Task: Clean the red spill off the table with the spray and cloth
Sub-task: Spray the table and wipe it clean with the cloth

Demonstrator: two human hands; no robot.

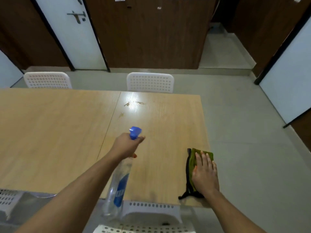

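Now your left hand [128,145] grips the spray [120,175], nozzle aimed forward at the spill [133,104] beyond; right hand [204,174] lies flat on the cloth [191,163].

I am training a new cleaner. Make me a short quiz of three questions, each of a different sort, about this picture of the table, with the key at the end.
1. True or false: the left hand grips the spray bottle by its neck, with the blue nozzle pointing toward the far side of the table.
2. What lies under the right hand? A) a sponge B) a green cloth C) a paper towel
3. Fill in: the wet marks lie near the table's ____ edge, in front of a white chair.

Key: 1 true; 2 B; 3 far
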